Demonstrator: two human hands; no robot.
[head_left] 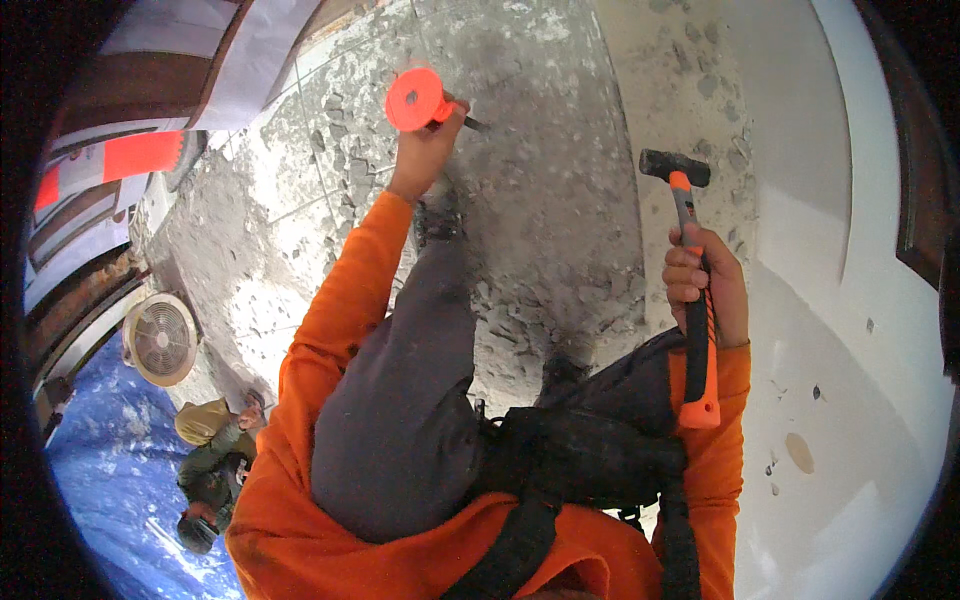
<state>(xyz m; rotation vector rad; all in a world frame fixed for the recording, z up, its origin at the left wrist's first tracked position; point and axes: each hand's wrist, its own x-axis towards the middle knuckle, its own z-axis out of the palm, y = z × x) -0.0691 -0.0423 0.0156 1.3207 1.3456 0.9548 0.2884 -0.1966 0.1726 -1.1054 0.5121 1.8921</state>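
Observation:
My left hand (425,160) is closed around a chisel just below its round bright-orange hand guard (414,99). The dark shaft of the chisel shows to the right of my fingers, over the chipped grey floor. On the right, my right hand (716,285) wraps the handle of a club hammer (676,168) with a black head and an orange, grey and black grip. The hammer head is raised, well apart from the chisel. Both my arms are in orange sleeves, and my dark-trousered legs are bent beneath me.
Broken bits and dust lie over the rough floor (560,200). A pale wall (830,400) runs along the right. At the lower left are a round fan (162,340), a blue tarp (100,440) and another person (215,465). An orange-and-white strip (140,152) is at the upper left.

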